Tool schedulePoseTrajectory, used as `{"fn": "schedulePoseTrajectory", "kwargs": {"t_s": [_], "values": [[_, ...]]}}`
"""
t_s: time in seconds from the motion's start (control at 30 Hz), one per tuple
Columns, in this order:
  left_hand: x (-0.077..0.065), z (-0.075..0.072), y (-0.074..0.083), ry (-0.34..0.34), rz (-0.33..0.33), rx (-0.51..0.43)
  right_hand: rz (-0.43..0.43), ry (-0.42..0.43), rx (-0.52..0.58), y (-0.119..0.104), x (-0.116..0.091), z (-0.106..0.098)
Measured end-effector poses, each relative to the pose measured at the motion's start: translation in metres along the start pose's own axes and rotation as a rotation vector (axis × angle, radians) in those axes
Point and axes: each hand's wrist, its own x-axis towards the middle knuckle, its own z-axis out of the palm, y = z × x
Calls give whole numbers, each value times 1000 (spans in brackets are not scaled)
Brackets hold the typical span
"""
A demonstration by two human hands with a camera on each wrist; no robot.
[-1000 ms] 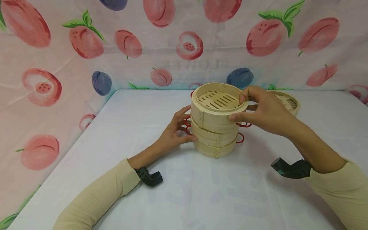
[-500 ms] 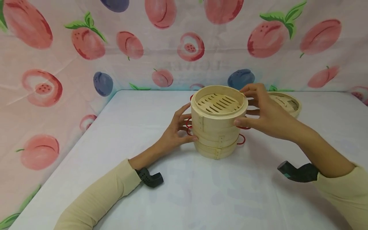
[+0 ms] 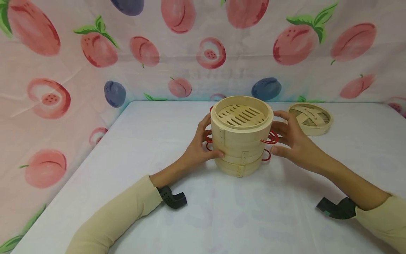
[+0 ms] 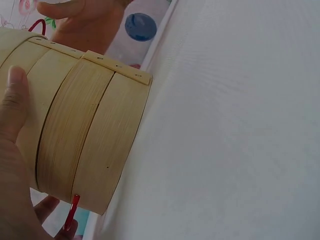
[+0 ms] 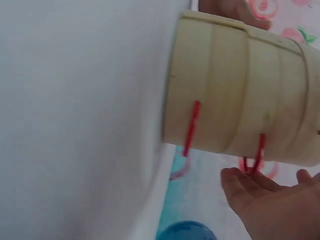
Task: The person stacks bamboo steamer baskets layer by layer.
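A stack of round bamboo steamer tiers [image 3: 235,143] stands upright on the white table, its slotted base visible inside the open top tier. Red loop handles [image 3: 270,137] stick out at the sides. My left hand [image 3: 197,144] holds the stack at its left side, thumb on the front and fingers reaching behind. The left wrist view shows that thumb [image 4: 16,102] across the bamboo wall. Beside the right side is my right hand [image 3: 298,146], fingers bent loosely by the handles and thumb off the wall. In the right wrist view the right hand [image 5: 272,200] is just outside a handle.
A woven bamboo lid [image 3: 312,131] lies on the table behind and right of the stack. White cloth [image 3: 203,218] covers the table. A fruit-printed curtain [image 3: 190,53] hangs along the back and left edges.
My right hand has let go of the top tier's rim and moved down and outward. The top tier now sits level on the stack. My left hand stays at the left side.
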Motion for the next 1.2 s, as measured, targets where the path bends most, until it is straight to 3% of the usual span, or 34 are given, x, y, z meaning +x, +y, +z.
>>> {"fn": "schedulePoseTrajectory", "kwargs": {"t_s": [0.2, 0.33, 0.7, 1.03, 1.2], "values": [[0, 1, -3, 4, -16, 2, -26, 151, -5, 10, -7, 20], [0, -1, -2, 22, 6, 20, -1, 229, -50, 5, -6, 25], [0, -3, -4, 85, 21, -3, 80, 252, -74, 0, -10, 25], [-1, -5, -36, 67, 124, -231, 78, 250, -86, 2, -10, 25], [-1, -5, -41, 50, 137, -293, 76, 247, -66, 1, -9, 25]]}}
